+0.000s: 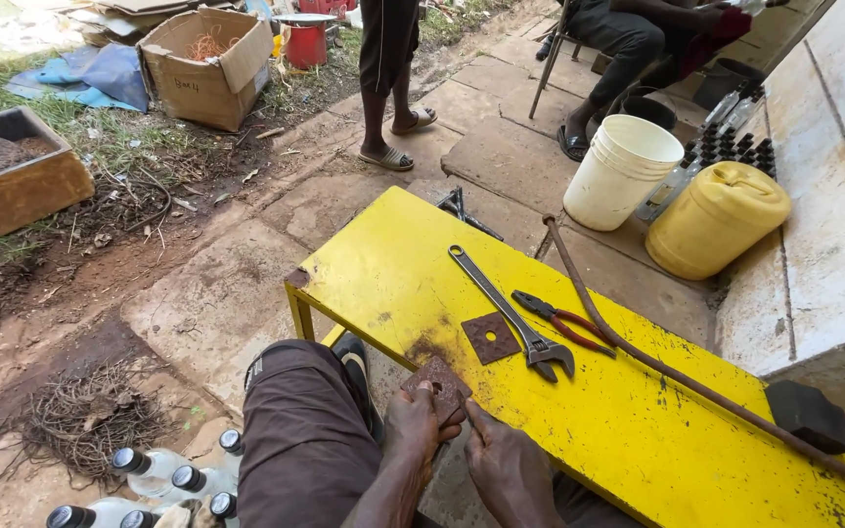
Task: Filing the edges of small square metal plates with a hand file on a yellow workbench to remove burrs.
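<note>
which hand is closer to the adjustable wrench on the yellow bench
Right. The right hand sits below the adjustable wrench, at the bench's near edge. The left hand is further left, holding a rusty square plate at that edge, slightly farther from the wrench's jaw end.

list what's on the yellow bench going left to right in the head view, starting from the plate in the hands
rusty plate held in the hands → second rusty square plate → adjustable wrench → red-handled pliers → black block, all on the yellow bench. The long rusty rod spans too much to place.
</note>
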